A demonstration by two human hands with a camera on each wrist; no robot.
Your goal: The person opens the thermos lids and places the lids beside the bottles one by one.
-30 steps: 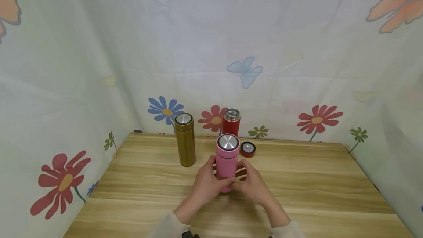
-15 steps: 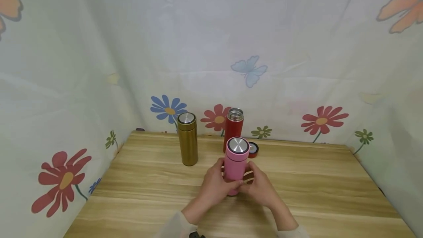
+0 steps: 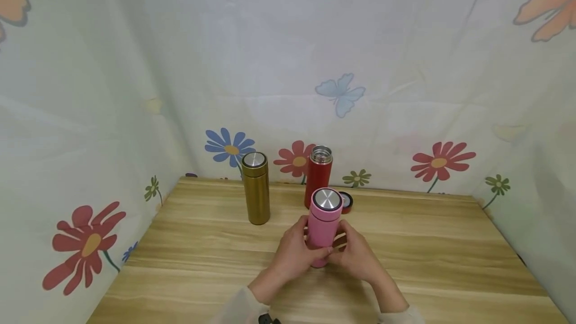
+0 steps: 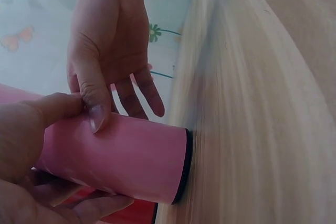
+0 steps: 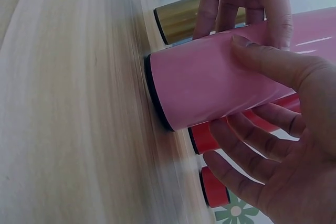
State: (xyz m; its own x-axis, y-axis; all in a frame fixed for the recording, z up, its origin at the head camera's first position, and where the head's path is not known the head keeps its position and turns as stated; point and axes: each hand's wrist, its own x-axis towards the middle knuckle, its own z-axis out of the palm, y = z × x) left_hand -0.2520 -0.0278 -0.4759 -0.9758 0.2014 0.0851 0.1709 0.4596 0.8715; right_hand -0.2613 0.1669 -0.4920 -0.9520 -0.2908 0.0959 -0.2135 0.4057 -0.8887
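A pink thermos flask (image 3: 323,229) with a silver-topped lid stands between my two hands near the middle of the table, leaning slightly to the right. My left hand (image 3: 293,254) grips its lower body from the left, thumb across the near side. From the right, my right hand (image 3: 355,254) holds it with the thumb on the near side and the fingers behind. The two thumbs meet at the front. In the left wrist view the black base ring (image 4: 184,166) sits right at the wood surface.
Behind the pink flask stands a red thermos flask (image 3: 318,179), its steel mouth uncovered. Its red lid (image 3: 348,203) lies beside it, partly hidden by the pink one. A gold thermos flask (image 3: 257,196) with its lid on stands to the left. Flowered cloth (image 3: 288,54) walls the table.
The pink flask and both hands have shifted a little to the right and now overlap the red lid. The head view has also turned slightly. Both hands keep their hold.
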